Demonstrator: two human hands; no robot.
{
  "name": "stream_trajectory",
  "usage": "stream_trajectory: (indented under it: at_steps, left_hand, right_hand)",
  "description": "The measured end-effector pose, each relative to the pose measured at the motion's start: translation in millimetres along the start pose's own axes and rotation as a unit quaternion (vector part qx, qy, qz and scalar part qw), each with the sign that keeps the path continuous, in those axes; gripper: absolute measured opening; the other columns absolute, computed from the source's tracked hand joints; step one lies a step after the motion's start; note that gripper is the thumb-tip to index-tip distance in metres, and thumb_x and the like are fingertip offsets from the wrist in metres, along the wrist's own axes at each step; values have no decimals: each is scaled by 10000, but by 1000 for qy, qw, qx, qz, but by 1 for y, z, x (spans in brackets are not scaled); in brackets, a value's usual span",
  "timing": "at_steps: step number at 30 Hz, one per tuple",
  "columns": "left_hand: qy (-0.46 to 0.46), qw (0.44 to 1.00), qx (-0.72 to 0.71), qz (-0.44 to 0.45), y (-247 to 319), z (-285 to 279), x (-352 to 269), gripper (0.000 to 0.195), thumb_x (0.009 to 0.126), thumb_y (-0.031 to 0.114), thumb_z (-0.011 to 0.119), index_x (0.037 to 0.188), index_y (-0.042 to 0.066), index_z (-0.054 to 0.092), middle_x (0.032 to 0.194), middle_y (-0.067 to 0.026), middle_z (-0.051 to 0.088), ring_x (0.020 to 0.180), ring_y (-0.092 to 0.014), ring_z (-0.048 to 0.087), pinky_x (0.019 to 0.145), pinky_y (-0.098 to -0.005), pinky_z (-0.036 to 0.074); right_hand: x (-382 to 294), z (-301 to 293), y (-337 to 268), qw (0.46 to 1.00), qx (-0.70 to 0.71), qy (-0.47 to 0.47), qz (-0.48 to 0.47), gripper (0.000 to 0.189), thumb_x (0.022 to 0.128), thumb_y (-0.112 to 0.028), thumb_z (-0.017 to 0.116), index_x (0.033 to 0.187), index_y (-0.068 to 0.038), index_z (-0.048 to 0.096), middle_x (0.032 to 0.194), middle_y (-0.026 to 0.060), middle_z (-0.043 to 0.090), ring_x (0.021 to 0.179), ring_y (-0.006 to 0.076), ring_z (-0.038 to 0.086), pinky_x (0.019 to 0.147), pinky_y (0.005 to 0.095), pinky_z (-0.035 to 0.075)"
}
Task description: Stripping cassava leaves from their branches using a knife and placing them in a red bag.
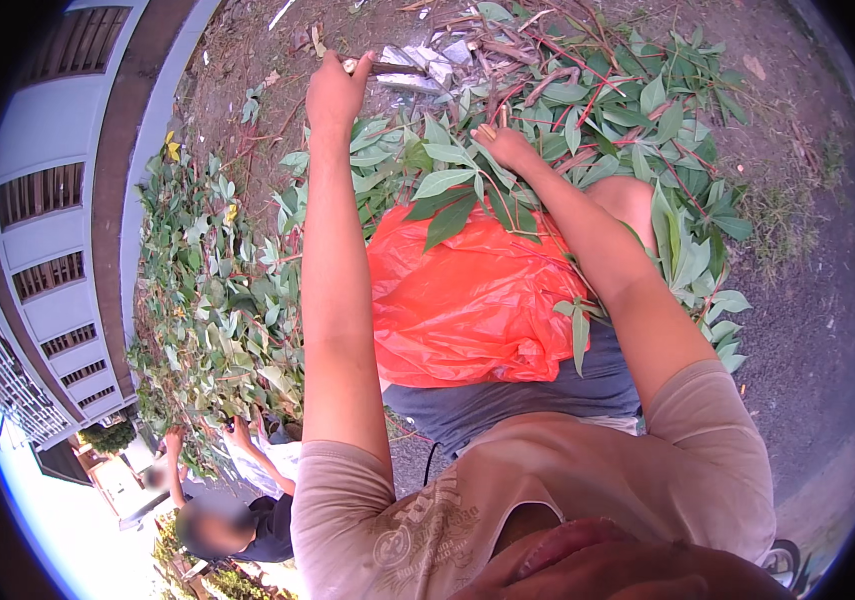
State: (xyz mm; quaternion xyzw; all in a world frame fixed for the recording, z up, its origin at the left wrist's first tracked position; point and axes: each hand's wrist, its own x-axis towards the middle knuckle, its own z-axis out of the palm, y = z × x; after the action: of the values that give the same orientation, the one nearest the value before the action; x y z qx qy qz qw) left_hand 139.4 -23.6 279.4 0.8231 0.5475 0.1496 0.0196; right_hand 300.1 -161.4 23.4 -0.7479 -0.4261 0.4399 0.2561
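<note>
With my left hand, stretched far forward, I grip the pale end of a brown woody stick that points to the right over broken pieces of white rubble. Lower and to the right, my right hand is closed on a cut cassava stem among green leaves. A red plastic bag lies spread over my lap, with some cassava leaves overlapping its upper edge. Leafy branches with red stalks surround my right hand and forearm.
Bare woody sticks lie beyond my right hand. A long heap of leafy cuttings runs along a white wall at left. Another person in a dark top works beside the heap. Asphalt stretches along the right.
</note>
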Motion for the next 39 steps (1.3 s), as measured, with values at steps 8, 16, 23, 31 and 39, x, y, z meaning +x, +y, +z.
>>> stream_trajectory:
  at_steps: [8,16,23,31,39]
  left_hand:
    - [62,988,41,-135,-43,-1,-1,646,882,566,635,1035,-60,679,1010,-288,700,994,-455,671,864,-516,528]
    - [38,977,86,-191,-29,-2,-6,690,860,641,602,988,-25,733,993,-264,715,970,-424,693,845,-501,544]
    - [43,982,107,-148,5,4,6,646,853,621,622,944,-7,747,973,-237,727,937,-409,708,811,-493,558]
    - [24,985,104,-137,3,23,7,642,852,613,614,940,-10,743,961,-244,726,929,-410,710,807,-495,559]
    - [105,986,72,-110,25,8,-1,594,859,572,592,935,2,739,931,-230,730,898,-414,710,792,-495,560]
  right_hand:
    - [-17,-4,-12,994,-54,87,-49,576,949,-544,511,1041,-10,706,1009,267,698,1005,441,661,887,519,531]
    - [-41,-26,-61,960,277,-2,-44,653,933,-653,524,745,-31,590,605,80,572,563,226,618,561,380,494]
    - [-38,-8,-38,987,116,30,-109,695,938,-655,470,955,-10,728,877,310,682,912,463,668,850,514,501]
    - [-61,-19,-70,981,129,86,-112,625,947,-598,517,981,0,696,851,252,698,858,454,673,787,514,517]
    - [-88,-53,-98,957,173,127,-195,556,956,-579,539,949,-39,674,772,209,679,765,413,667,709,486,512]
